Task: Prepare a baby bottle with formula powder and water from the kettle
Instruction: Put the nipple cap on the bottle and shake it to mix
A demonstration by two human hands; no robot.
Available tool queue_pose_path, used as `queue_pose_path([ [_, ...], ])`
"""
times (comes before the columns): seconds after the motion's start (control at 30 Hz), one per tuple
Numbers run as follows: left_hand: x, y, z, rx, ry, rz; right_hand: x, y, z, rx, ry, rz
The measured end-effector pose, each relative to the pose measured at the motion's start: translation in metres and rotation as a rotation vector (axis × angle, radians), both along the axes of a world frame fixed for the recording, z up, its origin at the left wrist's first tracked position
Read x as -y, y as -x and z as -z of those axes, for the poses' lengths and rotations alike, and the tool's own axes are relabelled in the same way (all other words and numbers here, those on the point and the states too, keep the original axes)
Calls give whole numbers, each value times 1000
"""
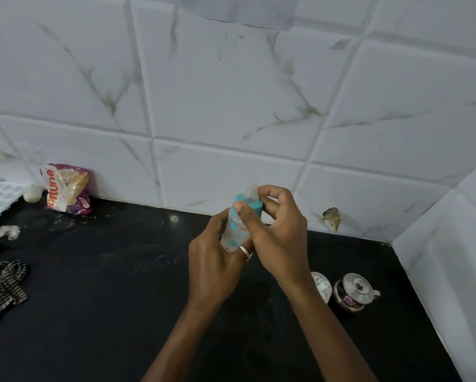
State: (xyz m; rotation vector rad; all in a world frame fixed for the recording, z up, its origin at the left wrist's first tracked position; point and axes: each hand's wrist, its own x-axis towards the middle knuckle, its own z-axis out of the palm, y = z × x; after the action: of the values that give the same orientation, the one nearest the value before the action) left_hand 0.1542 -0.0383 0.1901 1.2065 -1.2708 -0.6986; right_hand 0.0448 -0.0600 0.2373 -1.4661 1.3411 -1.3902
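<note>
A clear baby bottle (234, 230) with teal and red print, a teal collar and a clear teat is held up above the black counter (107, 285), tilted slightly right. My left hand (215, 260), with a ring on one finger, grips the bottle's lower body. My right hand (278, 230) curls round the teal collar, thumb across its front and fingers behind it. A small steel kettle (354, 292) with a lid stands on the counter at the right, below my right wrist. A small white container (321, 285) sits beside it, partly hidden by my right forearm.
A purple and white food packet (67, 188) leans against the tiled wall at the back left, next to a white ice tray (0, 199) and a small white lump. A striped cloth (2, 288) lies at the left edge. The tiled walls meet in a corner at the right.
</note>
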Motion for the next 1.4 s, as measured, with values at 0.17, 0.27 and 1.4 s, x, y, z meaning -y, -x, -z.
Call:
queue_pose_path([
  [0.17, 7, -16, -2, -123, -139, 248, 7, 18, -6, -7, -69, -156],
  [0.27, 11, -30, -10, -327, -249, 497, 13, 33, -16, 85, -160, -447],
  [1.4, 1, 12, -3, 0, 80, -13, -1, -9, -4, 6, -15, 59],
])
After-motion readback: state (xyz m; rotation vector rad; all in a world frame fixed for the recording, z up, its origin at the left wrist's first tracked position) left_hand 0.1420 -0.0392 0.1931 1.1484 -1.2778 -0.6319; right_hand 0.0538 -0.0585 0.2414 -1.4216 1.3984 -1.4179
